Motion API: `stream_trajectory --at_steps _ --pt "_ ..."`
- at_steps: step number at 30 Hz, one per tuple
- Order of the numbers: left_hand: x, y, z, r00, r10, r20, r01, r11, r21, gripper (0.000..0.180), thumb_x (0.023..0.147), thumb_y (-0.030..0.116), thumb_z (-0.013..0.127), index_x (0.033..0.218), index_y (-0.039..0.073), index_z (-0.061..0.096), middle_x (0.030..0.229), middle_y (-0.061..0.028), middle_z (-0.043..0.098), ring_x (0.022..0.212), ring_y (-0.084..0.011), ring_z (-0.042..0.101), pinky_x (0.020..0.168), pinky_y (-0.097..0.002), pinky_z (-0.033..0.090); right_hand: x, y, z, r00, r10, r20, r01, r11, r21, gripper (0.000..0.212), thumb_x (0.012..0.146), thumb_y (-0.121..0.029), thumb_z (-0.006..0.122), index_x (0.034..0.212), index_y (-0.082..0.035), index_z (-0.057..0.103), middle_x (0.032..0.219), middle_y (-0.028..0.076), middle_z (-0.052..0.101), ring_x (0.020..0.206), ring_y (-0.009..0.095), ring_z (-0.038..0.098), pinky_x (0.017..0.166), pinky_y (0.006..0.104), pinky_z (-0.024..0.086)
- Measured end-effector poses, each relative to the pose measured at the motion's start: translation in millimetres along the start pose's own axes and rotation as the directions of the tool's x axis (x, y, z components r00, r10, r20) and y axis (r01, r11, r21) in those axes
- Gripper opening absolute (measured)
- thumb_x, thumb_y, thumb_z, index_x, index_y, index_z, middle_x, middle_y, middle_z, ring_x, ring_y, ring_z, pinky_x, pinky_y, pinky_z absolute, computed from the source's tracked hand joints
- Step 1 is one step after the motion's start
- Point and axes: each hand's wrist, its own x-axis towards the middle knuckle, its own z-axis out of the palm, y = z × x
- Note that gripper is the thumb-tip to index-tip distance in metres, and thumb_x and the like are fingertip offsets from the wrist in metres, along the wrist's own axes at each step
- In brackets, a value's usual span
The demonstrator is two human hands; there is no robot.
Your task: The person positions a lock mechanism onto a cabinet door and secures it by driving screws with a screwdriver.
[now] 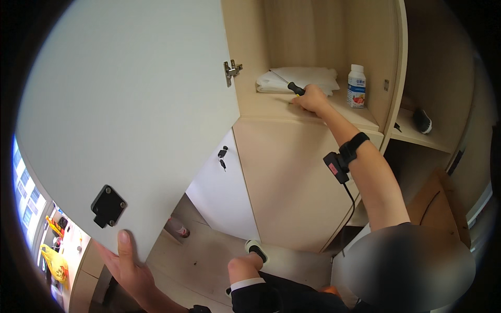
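My left hand [128,266] grips the lower edge of a white cabinet door [130,94], thumb on the inner face and fingers hidden behind it. Just above the thumb, a black lock [108,206] is fixed to the door. The door stands swung out from the wooden cabinet, and a metal hinge [230,72] shows at its side. Inside the compartment, my right hand [313,99] is closed around a screwdriver [295,88] with a dark handle; its shaft points up and left over a folded white bag [300,78]. To the right stands a white bottle [357,86].
Below, a second white door [224,193] carries a lock with keys [223,164]. A dark brush-like object [422,120] lies on the right-hand shelf. On the floor stands a clear bottle [177,228]. Yellow bags [55,263] sit at far left. A cable [352,208] hangs from my right forearm.
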Motion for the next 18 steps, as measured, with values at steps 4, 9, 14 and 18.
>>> stream_trajectory --at_steps 4,9,14,18 --pt "1 -9 -2 0.999 -0.006 -0.046 0.007 1.000 0.021 0.065 0.085 0.021 0.057 0.136 -0.003 0.025 0.125 -0.0181 0.042 0.113 -0.0234 0.045 0.097 -0.0321 0.036 21 1 15 0.997 -0.005 -0.081 -0.001 0.997 -0.080 0.031 0.061 -0.021 0.074 0.082 0.001 0.066 0.085 0.018 0.065 0.082 0.030 0.063 0.070 0.0376 0.049" --pt "-2 -9 -6 0.988 0.018 -0.153 0.012 0.982 0.190 0.068 0.083 0.025 0.058 0.134 -0.005 0.025 0.121 -0.0179 0.044 0.109 -0.0225 0.046 0.094 -0.0343 0.036 14 -7 21 0.995 -0.038 -0.087 0.023 0.985 -0.171 0.029 0.062 -0.016 0.070 0.086 0.001 0.066 0.091 0.018 0.065 0.086 0.033 0.062 0.072 0.0385 0.049" --pt "-5 -13 -5 0.977 0.064 -0.202 -0.036 0.989 0.141 0.069 0.084 0.022 0.058 0.137 -0.002 0.021 0.116 -0.0198 0.047 0.106 -0.0225 0.050 0.095 -0.0375 0.040 21 -5 32 0.993 -0.090 -0.078 0.070 0.969 -0.236 0.029 0.065 -0.015 0.063 0.089 0.002 0.064 0.092 0.018 0.064 0.086 0.033 0.062 0.071 0.0392 0.049" --pt "1 -31 -23 0.954 0.137 -0.266 -0.070 0.967 0.244 0.061 0.083 0.015 0.061 0.131 -0.004 0.031 0.118 -0.0151 0.048 0.103 -0.0182 0.048 0.090 -0.0304 0.037 12 -12 36 0.983 -0.158 -0.096 0.130 0.958 -0.254 0.029 0.065 -0.018 0.062 0.087 0.001 0.061 0.089 0.020 0.063 0.083 0.033 0.062 0.071 0.0404 0.049"
